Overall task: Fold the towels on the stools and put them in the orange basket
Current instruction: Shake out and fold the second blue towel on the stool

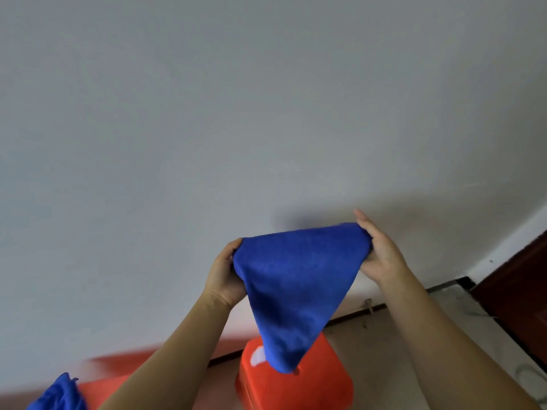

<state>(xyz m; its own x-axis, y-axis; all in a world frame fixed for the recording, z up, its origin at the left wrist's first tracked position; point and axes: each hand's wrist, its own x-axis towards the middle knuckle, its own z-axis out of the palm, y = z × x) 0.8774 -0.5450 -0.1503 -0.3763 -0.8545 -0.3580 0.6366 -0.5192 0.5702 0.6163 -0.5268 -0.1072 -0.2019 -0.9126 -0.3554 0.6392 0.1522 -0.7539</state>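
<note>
I hold a blue towel up in the air in front of a grey wall. My left hand grips its left upper corner and my right hand grips its right upper corner. The cloth hangs down to a point just above an orange stool with a white spot on its top. A second blue towel lies bunched on another orange stool at the lower left. No orange basket is in view.
The grey wall fills most of the view. A dark skirting strip runs along its foot above a beige floor. A dark brown door stands at the right edge.
</note>
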